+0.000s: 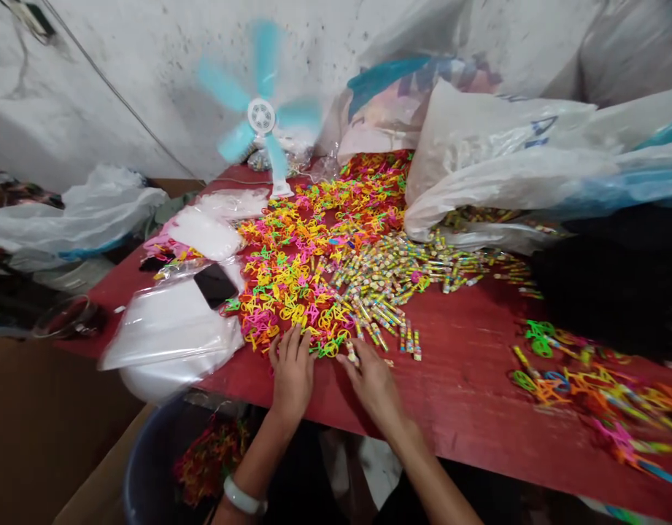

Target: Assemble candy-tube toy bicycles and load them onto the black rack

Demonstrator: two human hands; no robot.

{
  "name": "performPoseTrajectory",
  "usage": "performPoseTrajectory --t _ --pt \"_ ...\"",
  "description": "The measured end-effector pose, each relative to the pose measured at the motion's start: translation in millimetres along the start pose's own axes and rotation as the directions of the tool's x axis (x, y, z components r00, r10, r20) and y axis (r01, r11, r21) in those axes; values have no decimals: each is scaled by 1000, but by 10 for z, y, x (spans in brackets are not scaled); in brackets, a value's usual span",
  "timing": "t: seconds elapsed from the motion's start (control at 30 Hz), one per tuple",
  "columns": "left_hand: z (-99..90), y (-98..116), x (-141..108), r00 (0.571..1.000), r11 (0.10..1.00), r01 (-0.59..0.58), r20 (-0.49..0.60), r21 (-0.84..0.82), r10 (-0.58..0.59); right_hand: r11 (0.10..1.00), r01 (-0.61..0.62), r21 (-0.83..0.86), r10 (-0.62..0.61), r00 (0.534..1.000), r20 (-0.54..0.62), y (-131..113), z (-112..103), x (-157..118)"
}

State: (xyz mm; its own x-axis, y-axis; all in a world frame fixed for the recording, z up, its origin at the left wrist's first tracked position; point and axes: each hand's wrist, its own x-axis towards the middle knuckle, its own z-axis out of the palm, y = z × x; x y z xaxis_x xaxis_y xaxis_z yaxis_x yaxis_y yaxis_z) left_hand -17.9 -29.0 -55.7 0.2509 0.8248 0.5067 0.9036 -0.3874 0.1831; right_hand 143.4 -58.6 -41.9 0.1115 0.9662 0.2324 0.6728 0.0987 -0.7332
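The right hand (376,383) pinches a small printed tube (352,353) between thumb and fingers, just above the table's near edge. The left hand (292,372) lies palm down beside it, fingers slightly spread, tips touching the near edge of a heap of bright plastic pieces (286,281); whether they grip one, I cannot tell. A pale bangle (244,497) circles the left wrist, behind those fingers. Below and left of them, a dark blue tub (136,474) holds a tangle of red and green pieces (212,459).

The yellow, pink, orange and green heap spreads forward from the left fingertips. Just ahead of the right fingers and to their right, a pile of printed tubes (384,273) meets it. Left of the left fingers lie clear plastic bags (165,328), with a black phone (216,285) on them. Well to the right of the right fingers, a mixed scatter of pieces (603,394) covers the red table (456,386). Farther ahead stand a blue-bladed fan (262,115) and, to its right, big white sacks (494,138).
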Motion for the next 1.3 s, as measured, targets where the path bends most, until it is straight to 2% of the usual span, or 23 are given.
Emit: performPoseTrajectory --t 0.07,0.13,0.2,0.27,0.37,0.43,0.5,0.57,0.67,0.77,0.8,0.87,0.93,0.97,1.03,1.1,1.13,1.17,1.2,1.23,1.3 --pt "-17 -8 -15 1000 1000 -7 -25 -11 7 997 -38 -68 41 998 46 -93 140 61" --pt "-60 -13 -44 998 999 -3 -57 -43 1 996 -82 -45 85 994 73 -118 175 83" --pt "-134 9 -89 996 993 26 -76 -118 -36 981 -169 100 160 983 88 -97 109 51" --pt "-228 79 -140 992 961 103 -45 -258 -118 901 -300 312 257 951 171 -72 -33 -21" --pt "-363 254 -182 954 808 300 158 -507 -256 720 -454 524 315 887 337 -91 -285 -133" --pt "-418 372 -171 908 666 413 334 -621 -252 643 -488 589 321 871 371 -133 -413 -171" --pt "-434 456 -140 873 551 478 440 -684 -212 597 -498 629 338 867 367 -161 -486 -176" --pt "-423 503 -106 860 490 505 465 -711 -211 578 -497 647 357 867 346 -158 -514 -168" --pt "-395 542 -72 843 434 536 484 -724 -234 602 -481 637 371 875 310 -120 -500 -175" --pt "-421 552 -73 799 355 597 573 -719 -183 621 -486 615 314 873 372 -98 -429 -210" --pt "-459 531 -81 796 364 600 579 -713 -178 627 -489 606 287 869 404 -97 -395 -219" --pt "-601 418 -115 824 471 557 526 -684 -211 684 -463 564 257 876 407 -99 -317 -218" --pt "-833 195 -187 858 656 497 433 -568 -275 802 -361 476 247 926 287 -108 -233 -181" --pt "-972 47 -241 855 741 496 402 -452 -328 860 -298 413 230 951 206 -119 -189 -150" --pt "-1256 -283 -377 780 842 534 429 -74 -457 940 -191 282 171 981 97 -157 -99 -69" --pt "-1482 -585 -526 636 807 503 499 310 -588 977 -140 163 129 989 76 -212 -4 23" --pt "-1554 -698 -590 580 778 460 519 428 -629 985 -131 109 122 989 85 -240 42 67" --pt "-1593 -772 -640 551 758 420 523 500 -650 989 -133 65 127 988 89 -265 84 108" --pt "-1595 -802 -672 556 752 397 513 527 -654 988 -148 42 144 986 87 -285 117 144" --pt "-1563 -786 -684 595 766 396 493 507 -635 983 -176 52 172 982 77 -299 140 173" --pt "-1407 -624 -649 721 839 437 431 325 -543 946 -267 187 258 964 70 -318 144 205"
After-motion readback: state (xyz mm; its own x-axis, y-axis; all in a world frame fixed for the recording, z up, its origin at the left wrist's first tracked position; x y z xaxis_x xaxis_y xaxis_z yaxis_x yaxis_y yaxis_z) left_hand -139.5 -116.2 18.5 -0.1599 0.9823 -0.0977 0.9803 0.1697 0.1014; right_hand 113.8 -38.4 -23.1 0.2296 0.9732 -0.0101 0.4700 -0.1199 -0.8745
